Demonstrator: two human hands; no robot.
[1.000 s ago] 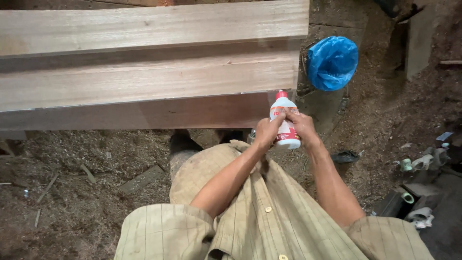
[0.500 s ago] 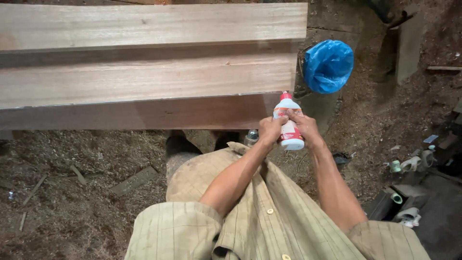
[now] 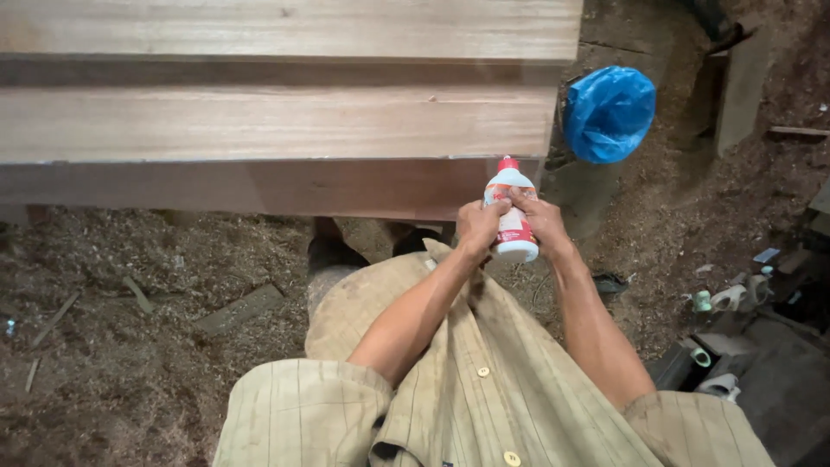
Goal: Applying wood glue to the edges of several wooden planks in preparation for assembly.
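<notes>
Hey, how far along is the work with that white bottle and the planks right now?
Done: the wooden planks lie side by side at the person's front. In hand: the left hand and right hand both grip the white bottle, its red cap on and pointing toward the planks. Left: nothing from the bottle shows on the wood, so any applying looks not yet begun.

Wooden planks (image 3: pixel 277 121); blue bag (image 3: pixel 609 114); sawdust floor (image 3: pixel 130 346).
</notes>
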